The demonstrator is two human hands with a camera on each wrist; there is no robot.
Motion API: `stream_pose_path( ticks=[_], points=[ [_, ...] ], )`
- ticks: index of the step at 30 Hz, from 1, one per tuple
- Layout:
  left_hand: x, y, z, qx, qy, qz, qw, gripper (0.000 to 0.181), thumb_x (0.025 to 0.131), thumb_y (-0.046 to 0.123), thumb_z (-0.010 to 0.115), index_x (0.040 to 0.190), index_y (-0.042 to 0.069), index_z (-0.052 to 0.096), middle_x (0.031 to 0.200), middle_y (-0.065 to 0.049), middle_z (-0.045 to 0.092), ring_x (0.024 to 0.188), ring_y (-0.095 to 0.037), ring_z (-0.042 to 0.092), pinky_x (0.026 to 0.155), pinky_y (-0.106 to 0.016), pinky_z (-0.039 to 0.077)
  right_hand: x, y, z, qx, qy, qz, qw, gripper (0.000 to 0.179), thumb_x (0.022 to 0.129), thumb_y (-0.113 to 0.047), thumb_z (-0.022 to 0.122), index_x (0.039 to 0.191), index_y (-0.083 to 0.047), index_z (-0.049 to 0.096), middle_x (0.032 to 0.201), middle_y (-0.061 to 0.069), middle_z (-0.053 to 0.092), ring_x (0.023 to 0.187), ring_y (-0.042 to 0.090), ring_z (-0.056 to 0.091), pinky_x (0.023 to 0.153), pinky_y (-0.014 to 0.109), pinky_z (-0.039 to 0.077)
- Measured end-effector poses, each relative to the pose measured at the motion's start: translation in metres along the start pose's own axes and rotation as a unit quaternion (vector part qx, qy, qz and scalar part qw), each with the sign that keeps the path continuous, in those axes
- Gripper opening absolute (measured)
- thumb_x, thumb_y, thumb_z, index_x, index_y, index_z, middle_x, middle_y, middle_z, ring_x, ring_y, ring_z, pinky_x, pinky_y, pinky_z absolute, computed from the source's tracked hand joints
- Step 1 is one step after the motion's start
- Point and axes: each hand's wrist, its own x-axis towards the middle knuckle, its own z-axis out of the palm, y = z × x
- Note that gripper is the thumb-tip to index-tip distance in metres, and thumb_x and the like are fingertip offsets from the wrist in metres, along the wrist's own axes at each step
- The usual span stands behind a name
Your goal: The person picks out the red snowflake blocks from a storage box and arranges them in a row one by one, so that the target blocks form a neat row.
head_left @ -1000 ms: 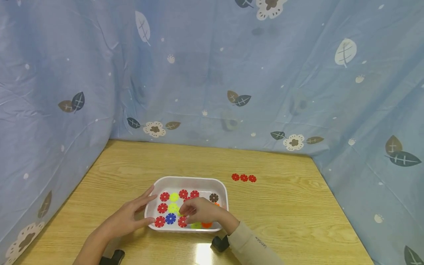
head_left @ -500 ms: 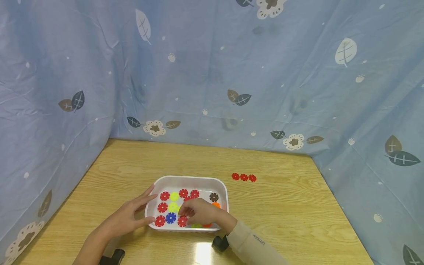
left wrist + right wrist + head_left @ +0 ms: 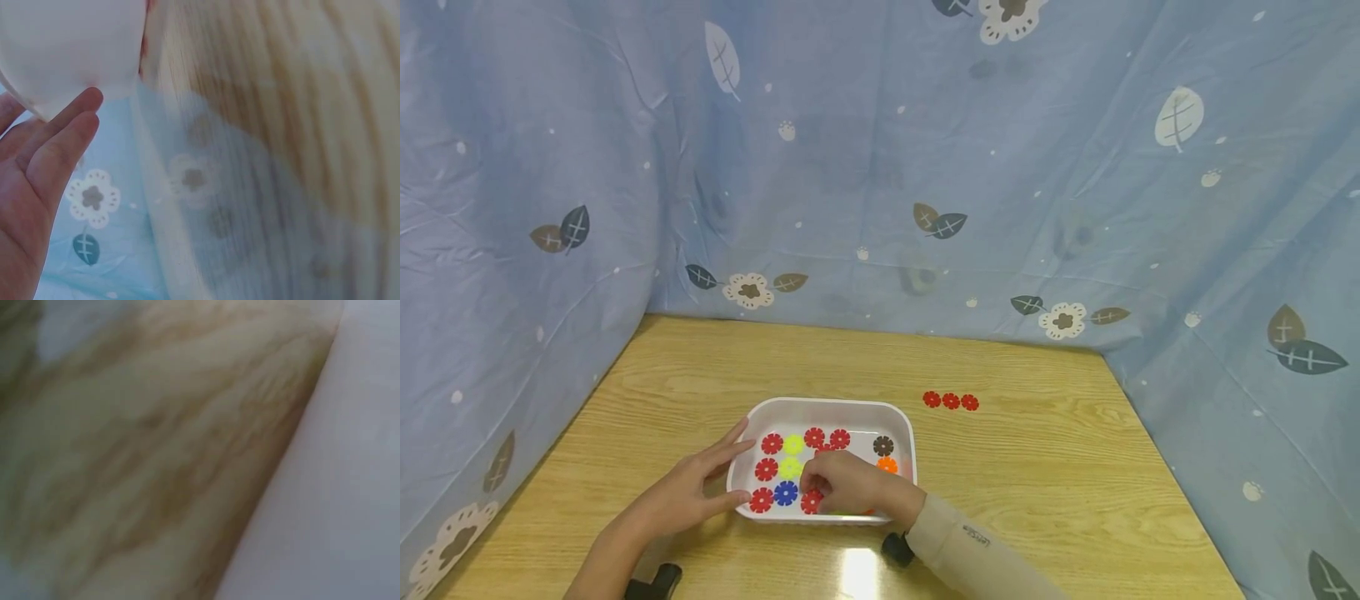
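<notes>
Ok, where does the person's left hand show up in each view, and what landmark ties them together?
Head: the left hand is low, left of centre, at the left end of the white tray.
Left wrist: the left hand runs along the left edge, from mid-height to the bottom.
Right wrist: not in it.
Shared landmark: the wood-grain table, blurred in the right wrist view.

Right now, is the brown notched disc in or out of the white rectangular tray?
In: the brown disc lies within the rim of the white tray, near an orange notched disc.
</notes>
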Motion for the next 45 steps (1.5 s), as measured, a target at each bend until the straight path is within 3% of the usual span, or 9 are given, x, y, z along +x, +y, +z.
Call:
stream_pose_path(
  ticks=[14,29,31,38,45],
  points=[
    [0.0005,-0.0001,-0.0006,-0.004,-0.002,-0.001,1.0,0.066,0.083,0.043,0.069,0.138,0.012,0.05,0.155,-0.009,0.029,0.131,-0.032,0.044,0.102,-0.047,0.043,0.0013,0.0002,0.0015,-0.055,0.002,-0.032,0.998,0.019,0.078,-0.009,0.074,0.094,-0.016,0.067,0.078,-0.011,0.051,0.071,-0.003,0.042,0.064,0.006,0.039],
    [-0.0006,0.0015,-0.0012,-0.014,-0.01,-0.014,0.9998,0.067,0.084,0.044,0.068,0.139,0.012,0.049,0.156,-0.009,0.027,0.134,-0.035,0.039,0.103,-0.055,0.039,0.0001,0.0012,-0.0007,-0.018,-0.006,-0.025,0.9995,0.025,0.078,-0.003,0.073,0.098,-0.016,0.066,0.084,-0.012,0.055,0.075,-0.003,0.047,0.069,0.008,0.043],
    [-0.0008,0.0012,-0.0012,-0.015,-0.011,-0.022,0.9996,0.067,0.083,0.045,0.069,0.139,0.013,0.049,0.156,-0.007,0.027,0.135,-0.033,0.038,0.104,-0.054,0.038,-0.0003,0.0013,-0.0008,-0.01,-0.006,-0.021,0.9997,0.025,0.078,-0.002,0.073,0.099,-0.015,0.068,0.085,-0.011,0.057,0.075,-0.004,0.048,0.07,0.008,0.044],
    [-0.0013,-0.0003,-0.0003,-0.002,0.001,0.002,1.0,0.065,0.083,0.042,0.07,0.138,0.013,0.051,0.155,-0.008,0.03,0.132,-0.032,0.043,0.102,-0.045,0.042,-0.0015,0.004,0.0,0.058,-0.005,0.006,0.9983,0.028,0.077,0.001,0.073,0.101,-0.013,0.07,0.09,-0.011,0.063,0.08,-0.006,0.054,0.074,0.009,0.048],
    [-0.0005,0.0001,-0.0006,-0.005,-0.003,0.005,1.0,0.065,0.083,0.042,0.07,0.138,0.013,0.05,0.155,-0.008,0.03,0.131,-0.032,0.044,0.103,-0.043,0.043,-0.0055,0.0052,-0.0053,0.1,0.007,-0.002,0.995,0.027,0.078,0.001,0.073,0.101,-0.014,0.07,0.093,-0.011,0.067,0.081,-0.005,0.058,0.075,0.01,0.05]
  ],
)
